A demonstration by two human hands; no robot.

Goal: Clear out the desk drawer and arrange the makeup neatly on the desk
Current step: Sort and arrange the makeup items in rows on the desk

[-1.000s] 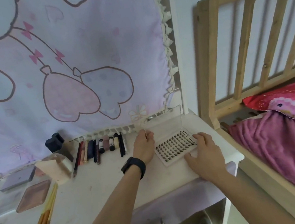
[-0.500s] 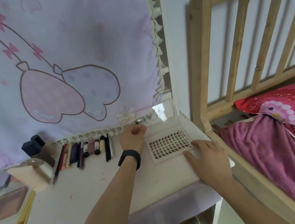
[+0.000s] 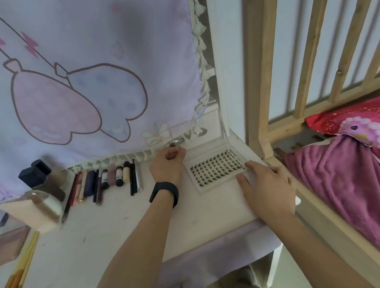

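While right hand (image 3: 267,190) stays spread on lash case (image 3: 214,168), left hand (image 3: 166,165) pinches lid (image 3: 206,131) upright.

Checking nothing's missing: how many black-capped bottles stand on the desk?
2. The front bottle and the rear bottle stand together at the desk's back left, against the wall cloth. Others may lie beyond the frame's left edge.

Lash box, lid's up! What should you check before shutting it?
1. Lid stands upright, open: ok.
2. Left hand pinches the lid's left edge: ok.
3. Right hand presses flat on the box's front corner: ok.
4. Lashes lie in tidy rows: ok.
5. Nothing stuck along the lid's bottom edge: cannot tell.
6. Box sits apart from the pens, wholly on the desk: ok.
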